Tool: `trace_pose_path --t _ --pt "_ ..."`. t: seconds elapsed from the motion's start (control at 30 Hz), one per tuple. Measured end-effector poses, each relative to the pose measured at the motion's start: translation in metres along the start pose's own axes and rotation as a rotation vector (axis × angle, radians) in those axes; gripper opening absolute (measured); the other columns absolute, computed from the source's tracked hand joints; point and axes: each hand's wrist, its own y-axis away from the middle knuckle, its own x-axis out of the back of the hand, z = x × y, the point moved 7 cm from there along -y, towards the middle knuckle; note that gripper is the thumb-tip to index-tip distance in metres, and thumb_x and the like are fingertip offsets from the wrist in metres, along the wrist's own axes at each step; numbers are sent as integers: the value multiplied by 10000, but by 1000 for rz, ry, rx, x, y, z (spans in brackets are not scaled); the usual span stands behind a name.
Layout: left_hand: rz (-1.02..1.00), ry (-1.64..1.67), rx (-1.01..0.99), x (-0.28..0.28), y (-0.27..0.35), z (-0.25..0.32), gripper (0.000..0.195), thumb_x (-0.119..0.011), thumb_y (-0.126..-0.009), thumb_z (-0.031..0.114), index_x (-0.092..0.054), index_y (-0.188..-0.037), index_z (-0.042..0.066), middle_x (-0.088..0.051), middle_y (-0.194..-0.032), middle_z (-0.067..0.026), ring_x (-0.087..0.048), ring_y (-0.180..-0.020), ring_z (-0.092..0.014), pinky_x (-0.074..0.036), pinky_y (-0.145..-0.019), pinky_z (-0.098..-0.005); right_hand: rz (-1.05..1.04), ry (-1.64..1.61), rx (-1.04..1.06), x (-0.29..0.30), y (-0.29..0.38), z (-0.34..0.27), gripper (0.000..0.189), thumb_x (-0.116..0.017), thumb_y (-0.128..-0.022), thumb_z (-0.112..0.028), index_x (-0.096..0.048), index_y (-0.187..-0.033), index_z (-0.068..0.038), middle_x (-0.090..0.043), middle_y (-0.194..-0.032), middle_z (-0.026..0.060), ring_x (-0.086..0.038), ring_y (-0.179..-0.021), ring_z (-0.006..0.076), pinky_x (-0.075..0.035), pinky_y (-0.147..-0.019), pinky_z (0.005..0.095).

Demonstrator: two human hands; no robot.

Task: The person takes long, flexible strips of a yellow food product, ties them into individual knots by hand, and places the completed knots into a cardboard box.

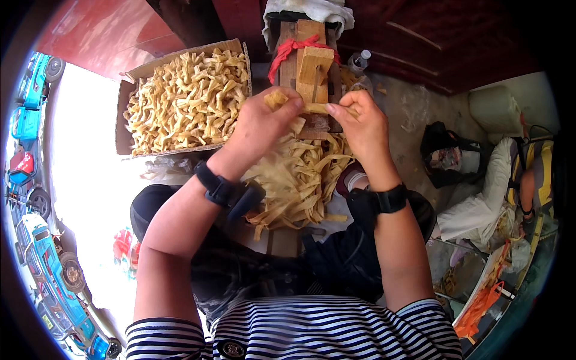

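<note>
My left hand [272,114] pinches one part of a yellowish flat strip [316,108], with a bunched end showing above its fingers. My right hand [362,117] grips the strip's other part between thumb and fingers. The stretch between the hands lies in front of a wooden bench [288,67] that carries an upright wooden block [315,65] and a tied red cloth [290,49]. Below the hands lies a loose pile of long pale-yellow strips [306,180]. A cardboard box [119,117] at the left is full of short knotted pieces [193,99] of similar material.
A plastic bottle [360,60] stands right of the bench, and a white cloth [310,9] lies at its far end. Further right are a black bag [452,155] and a pale container [495,108]. Another person's arm [526,191] shows at the right edge. Blue vehicles [58,274] stand outside, left.
</note>
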Motion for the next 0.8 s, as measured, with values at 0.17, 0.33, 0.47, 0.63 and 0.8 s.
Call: trace_pose_path --t 0.17,0.33,0.47,0.63,0.8 --pt "155 -219 143 20 -17 -47 171 -618 -897 197 -640 -903 28 -623 -741 -15 -541 -635 -72 -444 -569 -224 155 427 75 -1 -19 25 268 -708 -787 -336 -568 -827 -111 -665 -744 84 -640 -705 308 -488 -631 391" --pt "30 -156 92 11 18 2 241 -569 -921 222 -648 -981 2 -641 -793 -39 -567 -696 -84 -459 -620 -225 45 253 416 -10 13 -34 229 -719 -786 -273 -555 -805 -114 -641 -671 57 -643 -627 265 -491 -548 367" --pt "-144 34 117 -11 47 -19 249 -494 -917 186 -633 -945 -18 -631 -809 -42 -564 -727 -76 -462 -608 -243 -167 13 768 -25 47 -72 160 -694 -804 -162 -558 -798 -78 -621 -647 62 -617 -561 242 -468 -503 327" --pt "-812 183 411 -65 109 19 261 -636 -885 219 -637 -964 -30 -644 -739 -68 -619 -677 -134 -496 -609 -221 -303 -188 598 -2 49 -74 137 -672 -836 -141 -608 -760 -47 -609 -630 28 -586 -540 117 -444 -500 256" --pt "-544 -132 -130 -35 87 79 401 -704 -830 304 -653 -1074 -10 -618 -681 -31 -596 -597 -109 -485 -553 -241 -268 -356 333 8 39 -71 143 -615 -893 -136 -669 -883 -4 -616 -681 -7 -528 -587 28 -416 -497 193"
